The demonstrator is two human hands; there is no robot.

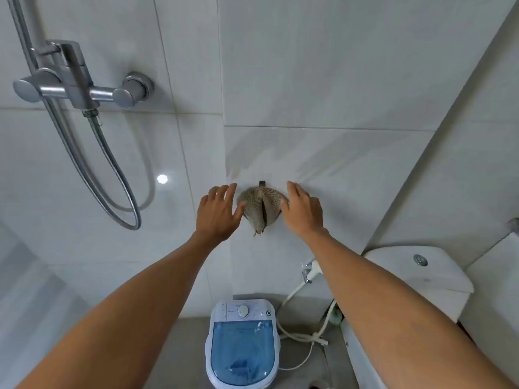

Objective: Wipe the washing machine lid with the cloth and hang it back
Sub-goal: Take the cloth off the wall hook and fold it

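Observation:
A beige-brown cloth (262, 209) hangs from a small dark hook (262, 183) on the white tiled wall. My left hand (217, 211) is at the cloth's left side, fingers spread, thumb touching its edge. My right hand (303, 209) is at the cloth's right side, fingers apart, thumb against its edge. Neither hand grips it. Far below on the floor stands a small white washing machine with a translucent blue lid (242, 352) and a round dial (243, 311); the lid is closed.
A chrome shower mixer (78, 85) with a metal hose (112, 169) is on the wall at upper left. A white toilet cistern (418, 273) stands at right, with a bidet sprayer (310, 272) and white hose (297, 336) beside the machine.

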